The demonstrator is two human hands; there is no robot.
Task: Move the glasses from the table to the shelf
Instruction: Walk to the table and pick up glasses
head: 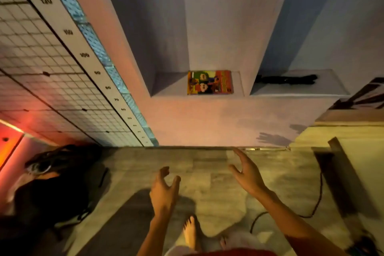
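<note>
My left hand (165, 190) hovers low in the middle with fingers loosely curled and nothing in it. My right hand (248, 172) is stretched forward over the floor, fingers spread and empty. Ahead, a built-in wall shelf has two niches. The left niche (172, 87) holds a colourful book (209, 82). On the right niche ledge (332, 87) lies a dark elongated object (286, 79); whether it is the glasses cannot be made out. The table does not show clearly.
A height chart with numbers (97, 72) runs down a gridded wall at left. A dark bag (56, 174) lies on the floor at lower left. A black cable (311, 210) trails by a wooden furniture piece (353, 145) at right. My bare foot (191, 233) stands on the floor.
</note>
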